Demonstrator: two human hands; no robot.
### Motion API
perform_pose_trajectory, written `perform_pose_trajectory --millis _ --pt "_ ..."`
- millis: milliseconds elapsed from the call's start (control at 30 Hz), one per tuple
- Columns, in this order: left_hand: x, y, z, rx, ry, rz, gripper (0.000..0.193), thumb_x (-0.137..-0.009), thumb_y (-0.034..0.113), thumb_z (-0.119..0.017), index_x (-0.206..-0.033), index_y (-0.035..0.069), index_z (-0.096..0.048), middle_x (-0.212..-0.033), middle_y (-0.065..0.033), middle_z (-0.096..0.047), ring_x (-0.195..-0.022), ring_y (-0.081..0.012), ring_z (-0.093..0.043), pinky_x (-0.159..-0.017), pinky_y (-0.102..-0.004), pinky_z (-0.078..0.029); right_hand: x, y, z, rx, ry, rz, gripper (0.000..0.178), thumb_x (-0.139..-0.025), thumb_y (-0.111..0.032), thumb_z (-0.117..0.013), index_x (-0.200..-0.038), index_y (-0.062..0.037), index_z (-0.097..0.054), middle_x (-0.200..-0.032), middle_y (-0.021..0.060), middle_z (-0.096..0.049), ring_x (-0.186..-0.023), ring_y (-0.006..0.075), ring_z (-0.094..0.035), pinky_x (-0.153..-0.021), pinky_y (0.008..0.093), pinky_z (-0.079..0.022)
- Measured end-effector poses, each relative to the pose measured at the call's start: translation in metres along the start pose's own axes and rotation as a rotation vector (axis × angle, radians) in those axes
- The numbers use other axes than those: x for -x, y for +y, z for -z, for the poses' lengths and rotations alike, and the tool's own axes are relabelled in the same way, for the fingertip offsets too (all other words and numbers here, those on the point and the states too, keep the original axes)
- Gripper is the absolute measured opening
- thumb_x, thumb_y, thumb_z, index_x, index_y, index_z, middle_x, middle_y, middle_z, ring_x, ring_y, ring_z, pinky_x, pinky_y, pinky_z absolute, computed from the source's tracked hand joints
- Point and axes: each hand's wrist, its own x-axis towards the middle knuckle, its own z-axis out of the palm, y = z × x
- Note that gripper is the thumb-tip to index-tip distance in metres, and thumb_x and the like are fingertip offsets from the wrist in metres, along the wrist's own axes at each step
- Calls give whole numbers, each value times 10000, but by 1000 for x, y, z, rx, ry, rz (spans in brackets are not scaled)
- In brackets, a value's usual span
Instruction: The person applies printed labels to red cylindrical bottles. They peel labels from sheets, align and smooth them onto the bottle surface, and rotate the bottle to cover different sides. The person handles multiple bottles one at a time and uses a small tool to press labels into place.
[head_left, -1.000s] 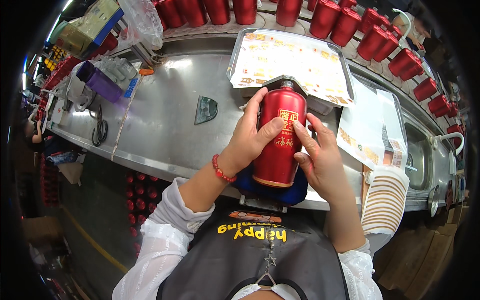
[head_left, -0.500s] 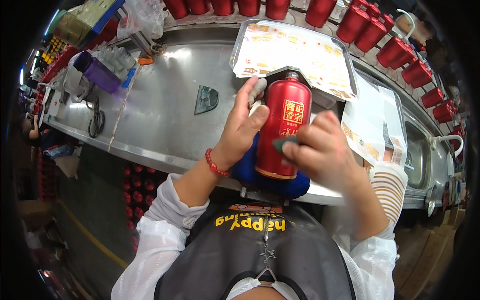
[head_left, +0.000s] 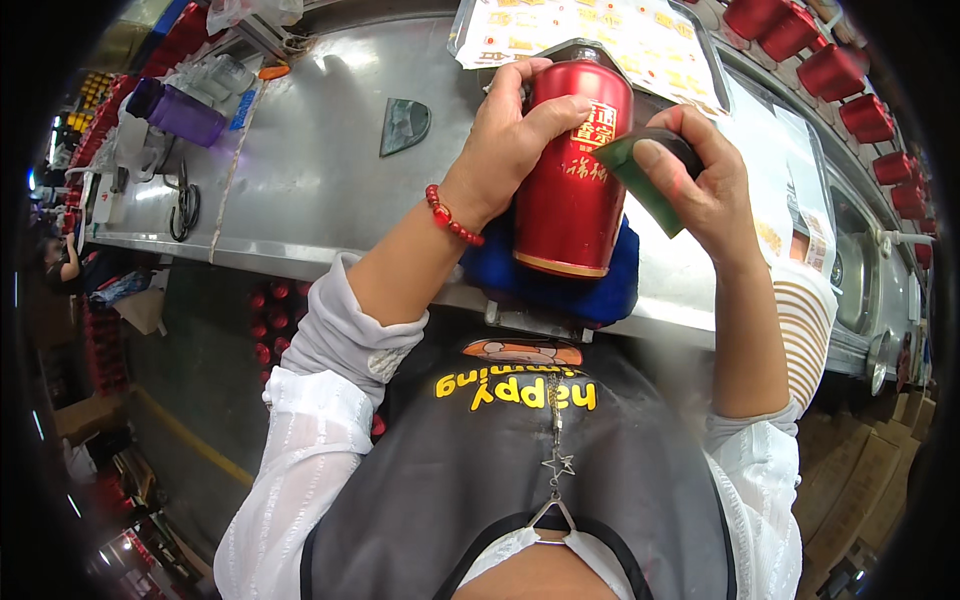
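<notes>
A red bottle (head_left: pixel 565 220) with gold lettering leans back on a dark blue cloth pad (head_left: pixel 622 275) at the table's front edge. My left hand (head_left: pixel 508 145) grips it near the shoulder, thumb laid across the front over part of the gold square design. Between the thumb and fingers of my right hand (head_left: pixel 718 185) is a thin green scraper (head_left: pixel 640 182) with a dark edge. Its tip is at the bottle's right side; I cannot tell whether it touches. A second dark green scraper (head_left: pixel 404 126) lies flat on the metal table, left of the bottle.
Behind the bottle, a clear tray (head_left: pixel 715 60) holds decal sheets (head_left: pixel 600 25). More sheets lie at the right, beside a sink (head_left: pixel 850 285). Several red bottles (head_left: pixel 832 75) line the far right. On the left are a purple bottle (head_left: pixel 178 112) and a black cable (head_left: pixel 184 207).
My right hand has moved up and right from the bottle's lower front, turning the scraper into fuller view. My left thumb has shifted onto the bottle's front. The whole view has shifted somewhat.
</notes>
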Motion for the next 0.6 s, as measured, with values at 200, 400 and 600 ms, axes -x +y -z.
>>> perform_pose_trajectory --millis 200,400,600 --pt "5 15 11 -672 -147 -650 560 -996 484 -530 -1387 85 -564 -1263 -104 -635 -1284 -273 -430 -1147 -437 -286 16 12 0 -6 114 -98 213 -966 -230 -662 -1000 -32 -589 -825 -25 -576 -742 46 -506 -651 198 -428" --pt "33 40 8 -1175 -406 -824 576 -997 616 -377 -1280 213 -675 -1036 7 -720 -1242 -239 -469 -1227 -509 -57 14 1 10 9 172 -59 166 -957 -165 -682 -983 -21 -604 -809 -17 -584 -747 47 -518 -654 195 -430" --pt "114 0 18 -1200 -7 -642 764 -856 552 -677 -1420 77 -479 -1421 -146 -514 -1320 -361 -399 -1198 -580 -92 -30 -43 1 262 -310 532 189 -781 -81 -782 -938 -60 -679 -814 94 -661 -681 283 -626 -648 383 -486"
